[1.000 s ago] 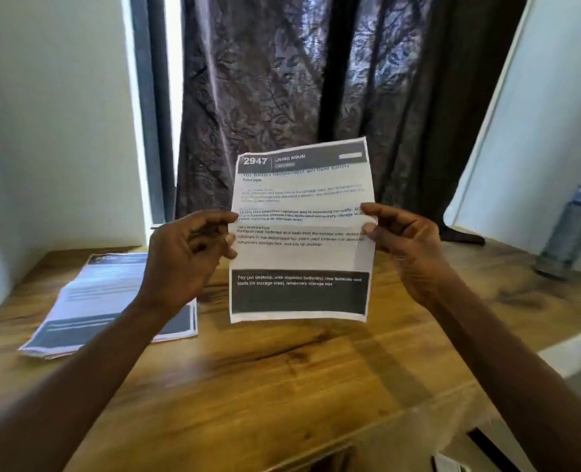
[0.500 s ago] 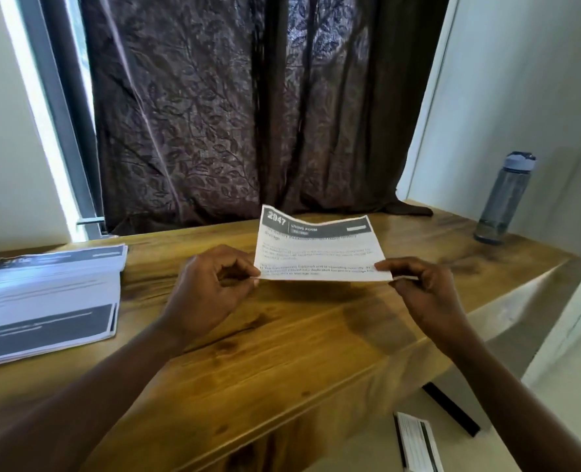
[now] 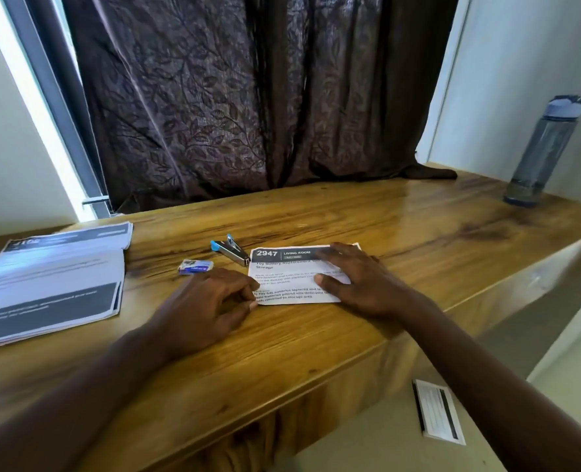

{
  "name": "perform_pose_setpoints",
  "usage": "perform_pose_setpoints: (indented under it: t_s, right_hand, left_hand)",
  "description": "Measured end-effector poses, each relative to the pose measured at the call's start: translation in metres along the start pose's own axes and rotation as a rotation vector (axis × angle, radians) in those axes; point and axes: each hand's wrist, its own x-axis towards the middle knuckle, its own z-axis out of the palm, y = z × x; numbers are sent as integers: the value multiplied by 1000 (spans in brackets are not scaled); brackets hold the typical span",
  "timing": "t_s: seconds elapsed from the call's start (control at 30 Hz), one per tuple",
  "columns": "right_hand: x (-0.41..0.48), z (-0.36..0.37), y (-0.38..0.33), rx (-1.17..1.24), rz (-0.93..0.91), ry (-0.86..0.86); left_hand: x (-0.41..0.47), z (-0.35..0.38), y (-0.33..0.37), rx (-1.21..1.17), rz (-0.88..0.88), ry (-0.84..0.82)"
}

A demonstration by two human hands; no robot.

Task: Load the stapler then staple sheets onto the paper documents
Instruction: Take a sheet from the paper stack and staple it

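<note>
A printed sheet headed "2947" (image 3: 284, 279) lies flat on the wooden table (image 3: 316, 342). My right hand (image 3: 357, 281) presses on its right half, palm down with fingers spread. My left hand (image 3: 210, 301) rests at the sheet's left edge, fingertips curled against the paper. A small blue and silver stapler (image 3: 230, 250) lies hinged open just beyond the sheet's top left corner. A small box of staples (image 3: 195, 266) sits left of the stapler, beyond my left hand. A stack of printed documents (image 3: 50, 281) lies at the table's left.
A dark curtain (image 3: 248, 97) hangs behind the table. A grey water bottle (image 3: 542, 151) stands at the far right corner. Another printed sheet (image 3: 438, 415) lies on the floor below the table's front edge. Walls close in left and right.
The sheet was held upright in both hands, then lowered and now lies flat on the table under my hands. The view tilted down, bringing the stapler and staple box into sight.
</note>
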Motion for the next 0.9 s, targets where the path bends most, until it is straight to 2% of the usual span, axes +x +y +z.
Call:
perform_pose_setpoints:
  t_s: [0.1, 0.23, 0.33, 0.47, 0.57, 0.9]
  right_hand:
    - [10, 8, -14, -84, 6, -70]
    - [16, 23, -36, -155, 28, -65]
    - [19, 33, -52, -172, 70, -12]
    - [20, 38, -55, -186, 81, 19]
    - [22, 38, -52, -176, 96, 19]
    - [25, 35, -51, -214, 100, -53]
  left_hand:
    - [-10, -11, -5, 53, -38, -47]
    - [-14, -20, -11, 131, -140, 7]
    - [1, -16, 6, 96, -166, 39]
    - [17, 3, 42, 79, -35, -167]
    - [13, 14, 52, 174, -53, -315]
    - [-10, 5, 25, 172, -123, -324]
